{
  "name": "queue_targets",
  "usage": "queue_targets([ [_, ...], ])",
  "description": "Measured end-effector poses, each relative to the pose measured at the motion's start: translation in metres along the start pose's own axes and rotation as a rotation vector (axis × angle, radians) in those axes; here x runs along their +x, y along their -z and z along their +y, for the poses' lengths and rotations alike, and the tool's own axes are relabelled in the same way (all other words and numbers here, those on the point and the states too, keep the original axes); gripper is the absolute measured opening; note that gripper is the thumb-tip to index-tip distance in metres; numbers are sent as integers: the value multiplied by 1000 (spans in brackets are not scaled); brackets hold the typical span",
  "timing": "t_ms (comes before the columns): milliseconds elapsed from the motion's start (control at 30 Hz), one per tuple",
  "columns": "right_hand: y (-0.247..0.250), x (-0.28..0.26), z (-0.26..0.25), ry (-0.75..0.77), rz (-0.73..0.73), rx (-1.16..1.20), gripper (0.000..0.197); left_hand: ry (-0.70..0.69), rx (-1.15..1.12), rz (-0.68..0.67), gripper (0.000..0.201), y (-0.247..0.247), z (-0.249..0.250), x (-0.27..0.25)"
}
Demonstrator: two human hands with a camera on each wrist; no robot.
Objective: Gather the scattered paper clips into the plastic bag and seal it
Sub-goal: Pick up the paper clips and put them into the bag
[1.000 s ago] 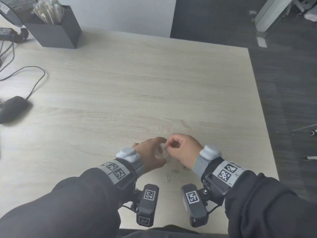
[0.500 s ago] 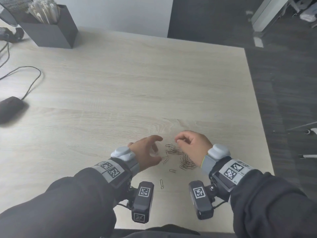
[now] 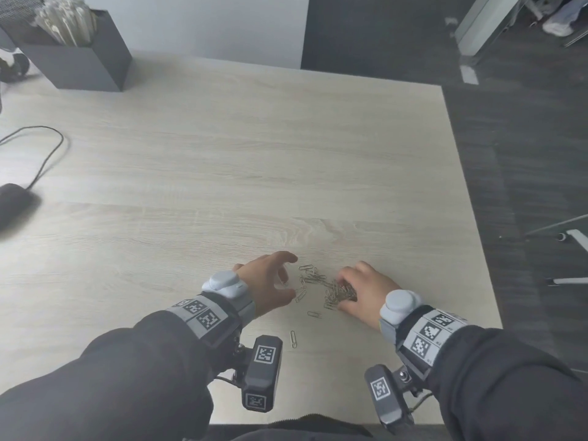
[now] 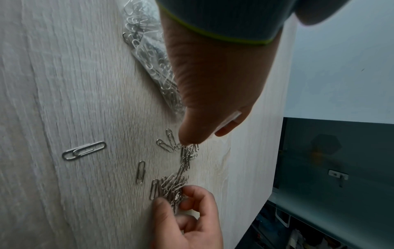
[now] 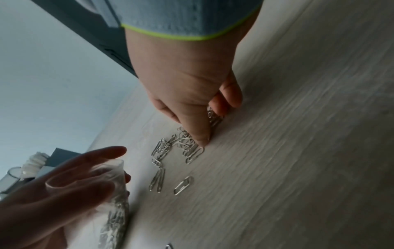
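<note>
Several silver paper clips (image 3: pixel 313 278) lie scattered on the pale wooden table (image 3: pixel 222 186) between my hands, densest in a pile (image 3: pixel 334 296) at the right. My right hand (image 3: pixel 345 292) is down on that pile; in the left wrist view its thumb and fingers (image 4: pixel 189 203) curl round a bunch of clips (image 4: pixel 170 187). My left hand (image 3: pixel 288 276) holds the clear plastic bag (image 5: pixel 106 170) with its mouth open. The bag's lower part (image 4: pixel 149 50), holding several clips, lies on the table under that hand. Single clips (image 3: pixel 293 338) lie nearer to me.
A dark grey holder (image 3: pixel 79 58) with white sticks stands at the far left corner. A black mouse (image 3: pixel 12 202) and its cable (image 3: pixel 41 154) lie at the left edge. The table's right edge (image 3: pixel 467 218) drops to dark floor.
One second ago both hands met at the bag's mouth. My right hand has since moved right and down onto the pile of clips, while the left hand stays with the bag.
</note>
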State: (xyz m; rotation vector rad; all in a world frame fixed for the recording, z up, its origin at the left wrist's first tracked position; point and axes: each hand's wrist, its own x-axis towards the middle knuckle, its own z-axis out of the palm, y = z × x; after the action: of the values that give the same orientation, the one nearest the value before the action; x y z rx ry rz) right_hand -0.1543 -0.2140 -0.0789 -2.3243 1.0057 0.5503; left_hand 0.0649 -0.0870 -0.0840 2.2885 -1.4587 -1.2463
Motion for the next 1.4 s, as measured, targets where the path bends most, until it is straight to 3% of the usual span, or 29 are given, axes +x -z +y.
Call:
queue_targets([
  [133, -1, 3, -7, -49, 43, 56, 20, 0, -6, 14, 60, -1, -1, 0],
  [367, 5, 12, -13, -110, 80, 131, 14, -34, 3, 20, 59, 1, 0, -2],
  [633, 19, 9, -20, -186, 135, 399, 12, -30, -5, 23, 61, 0, -1, -2],
  [833, 24, 8, -68, 15, 187, 566, 10, -33, -15, 33, 68, -3, 1, -4],
  [1000, 19, 10, -94, 103, 77, 582, 12, -53, 20, 52, 43, 6, 13, -7],
  [1267, 20, 10, -65, 99, 62, 882, 15, -69, -46, 68, 65, -1, -5, -7],
  [1333, 23, 11, -59, 45, 120, 860, 19, -70, -41, 73, 68, -2, -6, -6],
  [1400, 24, 14, -50, -43, 205, 690, 21, -64, -44, 65, 69, -2, -10, -5],
])
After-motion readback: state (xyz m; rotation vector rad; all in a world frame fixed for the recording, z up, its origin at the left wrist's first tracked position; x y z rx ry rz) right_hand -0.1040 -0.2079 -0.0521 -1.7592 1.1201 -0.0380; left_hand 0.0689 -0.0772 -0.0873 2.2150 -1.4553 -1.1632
